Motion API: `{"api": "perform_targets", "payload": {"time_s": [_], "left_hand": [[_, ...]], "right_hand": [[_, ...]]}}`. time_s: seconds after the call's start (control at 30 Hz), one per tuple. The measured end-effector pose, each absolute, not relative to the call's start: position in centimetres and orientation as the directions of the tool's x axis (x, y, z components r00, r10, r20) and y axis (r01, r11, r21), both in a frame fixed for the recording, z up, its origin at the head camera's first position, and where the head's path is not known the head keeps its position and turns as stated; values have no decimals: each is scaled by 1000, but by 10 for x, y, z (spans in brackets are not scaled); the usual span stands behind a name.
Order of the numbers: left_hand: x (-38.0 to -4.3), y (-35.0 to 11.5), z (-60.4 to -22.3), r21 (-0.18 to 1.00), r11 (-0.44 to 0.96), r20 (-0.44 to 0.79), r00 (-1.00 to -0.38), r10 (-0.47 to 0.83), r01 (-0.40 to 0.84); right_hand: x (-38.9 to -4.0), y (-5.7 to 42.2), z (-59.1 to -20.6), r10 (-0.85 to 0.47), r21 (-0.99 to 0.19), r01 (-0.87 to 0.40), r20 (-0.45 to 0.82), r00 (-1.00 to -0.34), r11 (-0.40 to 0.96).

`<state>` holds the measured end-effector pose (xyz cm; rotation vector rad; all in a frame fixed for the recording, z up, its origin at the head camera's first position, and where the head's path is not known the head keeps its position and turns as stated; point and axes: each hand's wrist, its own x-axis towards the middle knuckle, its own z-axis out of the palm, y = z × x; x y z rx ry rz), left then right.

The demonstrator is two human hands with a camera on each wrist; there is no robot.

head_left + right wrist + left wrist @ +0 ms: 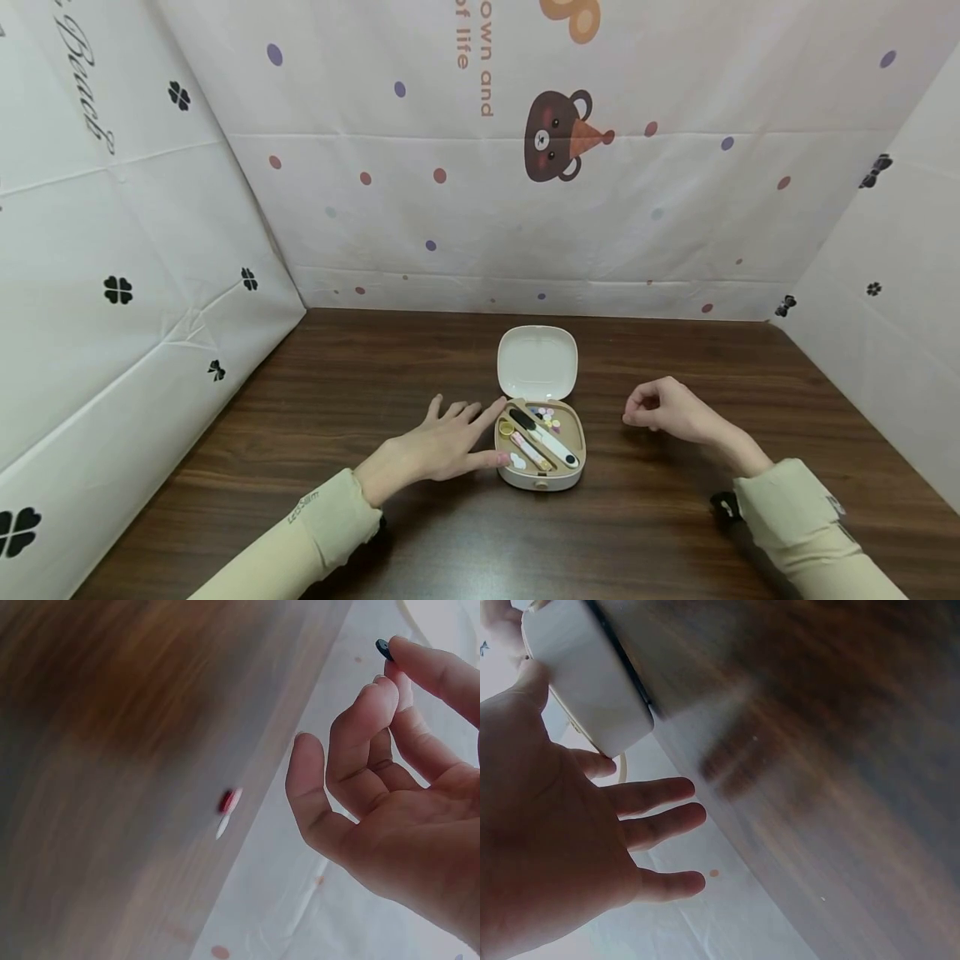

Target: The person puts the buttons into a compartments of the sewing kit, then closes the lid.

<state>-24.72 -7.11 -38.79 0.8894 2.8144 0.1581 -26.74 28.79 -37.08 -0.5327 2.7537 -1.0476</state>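
Note:
A small sewing kit case [542, 482] stands on the table with its white lid [537, 363] raised at the back. Inside lie a white tool with a black end [545, 437], a patterned slim tube [531, 451], a gold round piece [506, 428] and several coloured buttons [547, 416]. My left hand [442, 446] spreads its fingers at the case's left side, thumb and index finger at the rim. Right of the case, my right hand [671, 408] pinches a small dark button [384, 649] between thumb and index finger, the other fingers curled.
In the right wrist view, a small red piece [228, 801] and a white piece [223, 826] lie on the table. Brown wood tabletop [420, 358] surrounds the case. Printed white cloth [420, 208] rises behind and on both sides.

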Motion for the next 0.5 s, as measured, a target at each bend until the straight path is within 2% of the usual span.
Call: {"api": "perform_targets", "payload": {"time_s": [0.5], "left_hand": [[-249,-71,-389,155,812,-148,-799,582,563]], "right_hand": [[-273,253,-370,-443,-701,-334,29,-896,630]]}}
